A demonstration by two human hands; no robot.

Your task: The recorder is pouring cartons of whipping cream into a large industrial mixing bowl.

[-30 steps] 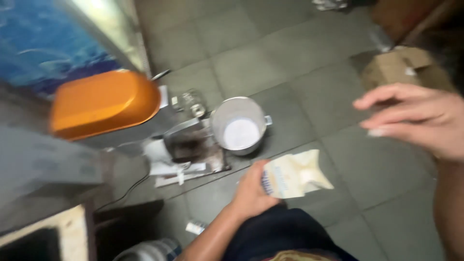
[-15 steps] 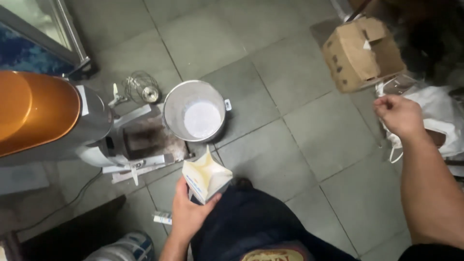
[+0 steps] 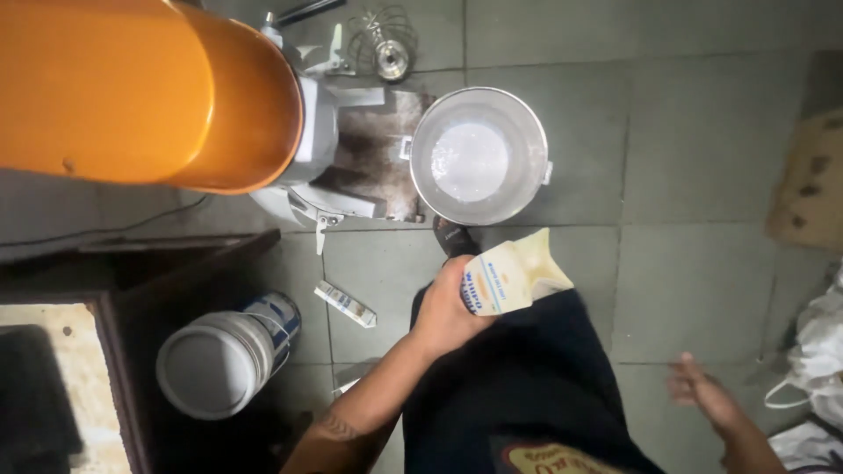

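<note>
My left hand point(image 3: 446, 309) grips a cream-coloured carton point(image 3: 511, 276) with an opened, flared top, held just below a round metal mixing bowl point(image 3: 479, 156) that stands on the tiled floor with white contents inside. My right hand point(image 3: 702, 397) hangs blurred at the lower right, fingers spread and holding nothing, over the floor tiles beside my dark shorts. A big stand mixer with an orange head point(image 3: 167, 92) and grey body stands left of the bowl.
A wire whisk attachment point(image 3: 384, 46) lies behind the bowl. A white-lidded bucket point(image 3: 221, 355) stands at lower left beside a dark wooden frame. A small wrapper point(image 3: 346, 304) lies on the tiles. Cardboard point(image 3: 808, 180) and a white plastic bag point(image 3: 821, 347) sit at right.
The view has swung left and closer to the mixer and bowl. My right hand came down from the bag at upper right to the lower right. The carton stays in my left hand.
</note>
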